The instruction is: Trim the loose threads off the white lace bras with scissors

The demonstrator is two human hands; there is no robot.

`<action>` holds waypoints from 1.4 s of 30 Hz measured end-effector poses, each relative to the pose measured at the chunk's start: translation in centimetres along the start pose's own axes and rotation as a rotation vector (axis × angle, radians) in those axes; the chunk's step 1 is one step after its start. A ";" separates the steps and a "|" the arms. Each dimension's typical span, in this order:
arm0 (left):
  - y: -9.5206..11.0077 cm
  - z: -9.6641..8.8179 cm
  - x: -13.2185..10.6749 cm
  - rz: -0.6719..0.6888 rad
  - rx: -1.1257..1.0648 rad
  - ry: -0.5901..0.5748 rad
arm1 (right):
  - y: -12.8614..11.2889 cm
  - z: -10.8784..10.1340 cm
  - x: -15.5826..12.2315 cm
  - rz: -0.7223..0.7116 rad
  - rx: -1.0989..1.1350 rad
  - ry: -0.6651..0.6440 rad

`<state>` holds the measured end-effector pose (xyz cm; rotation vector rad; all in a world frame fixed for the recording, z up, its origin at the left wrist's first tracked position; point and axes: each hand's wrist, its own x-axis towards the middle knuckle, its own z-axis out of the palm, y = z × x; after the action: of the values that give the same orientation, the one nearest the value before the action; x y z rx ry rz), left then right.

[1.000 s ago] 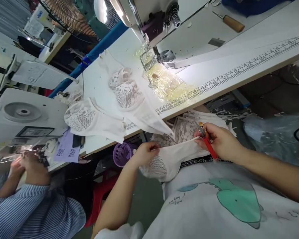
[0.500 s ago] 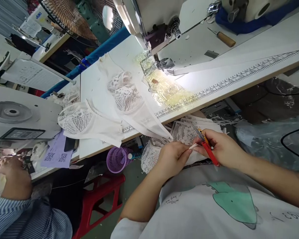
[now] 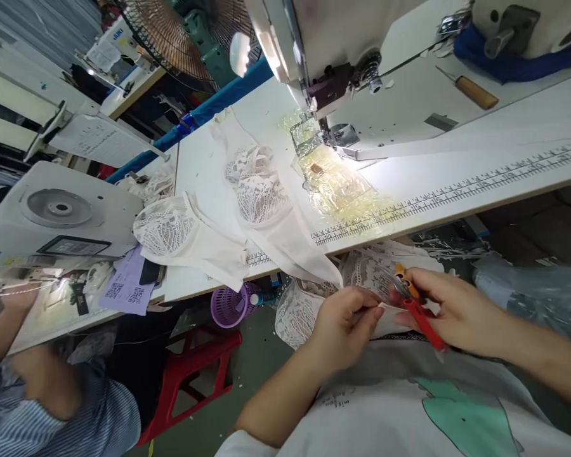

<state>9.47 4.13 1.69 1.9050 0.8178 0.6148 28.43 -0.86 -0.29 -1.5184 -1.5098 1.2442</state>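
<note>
My left hand (image 3: pixel 343 322) is closed in a pinch on the edge of a white lace garment piece (image 3: pixel 301 310) that hangs in my lap below the table edge. My right hand (image 3: pixel 450 311) is wrapped round a red and orange thread snipper (image 3: pixel 421 314), its metal tip right at the pinched fabric edge. The two hands nearly touch. More white lace pieces (image 3: pixel 252 197) lie on the sewing table (image 3: pixel 457 171) and droop over its front edge.
The sewing machine (image 3: pixel 333 76) stands at the back, with clear plastic sheet (image 3: pixel 342 187) under its needle. A wooden-handled awl (image 3: pixel 473 92) lies at the right. A purple basket (image 3: pixel 231 306) and red stool (image 3: pixel 190 374) sit below. Another person in a striped shirt (image 3: pixel 52 412) works at the left.
My left hand slid right along the lace piece until it met my right hand, and the snipper tip closed in on the pinched edge. The view shifted slightly.
</note>
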 end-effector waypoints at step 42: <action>0.6 -1.3 -1.9 -0.060 -0.245 0.260 | -0.5 -1.8 -1.9 0.046 -0.283 -0.317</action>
<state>7.53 3.22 2.63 1.5932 0.9148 0.8963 30.18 -2.32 1.10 -1.5945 -1.9344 1.3949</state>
